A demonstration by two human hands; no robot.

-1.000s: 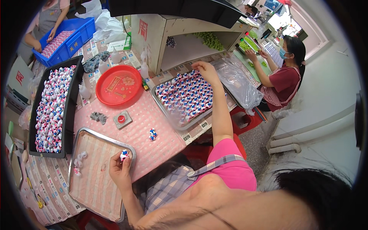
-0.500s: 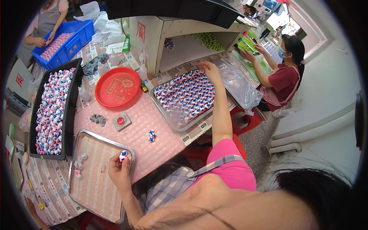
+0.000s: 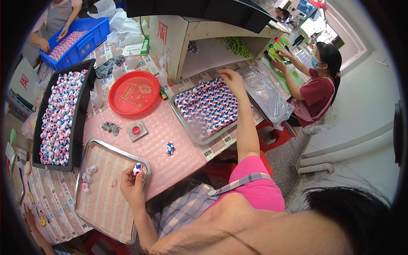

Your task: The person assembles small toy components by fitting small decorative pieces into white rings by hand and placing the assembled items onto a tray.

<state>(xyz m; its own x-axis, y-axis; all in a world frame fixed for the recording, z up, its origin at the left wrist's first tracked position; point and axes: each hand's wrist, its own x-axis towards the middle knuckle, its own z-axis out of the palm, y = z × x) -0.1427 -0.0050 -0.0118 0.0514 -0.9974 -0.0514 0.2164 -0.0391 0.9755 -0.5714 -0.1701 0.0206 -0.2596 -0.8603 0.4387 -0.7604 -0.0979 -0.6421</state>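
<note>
My left hand (image 3: 133, 187) is closed in a pinch on a small white figurine (image 3: 137, 169) with blue and pink parts, above the near corner of a metal tray (image 3: 111, 204). A few whitish translucent round pieces (image 3: 87, 176) lie in that tray. My right arm reaches out over a second tray (image 3: 199, 141) filled with rows of similar figurines (image 3: 208, 108). At its far edge, my right hand (image 3: 233, 83) has its fingers bent together; whatever they hold is too small to make out. A small cluster of blue and white figurines (image 3: 170, 148) stands on the pink tabletop.
A black bin (image 3: 77, 127) full of figurines stands left. Beyond are a red round tray (image 3: 134, 95), squeeze bottles (image 3: 96, 99), a grey cloth (image 3: 111, 128) and a red-topped square block (image 3: 137, 131). A clear plastic bag (image 3: 267, 95) lies right. Co-workers sit right and stand upper left.
The whole view has shifted slightly. Both my hands keep nearly the same places, the left still pinching the figurine. The upper-left person's hand has moved a little over the blue crate.
</note>
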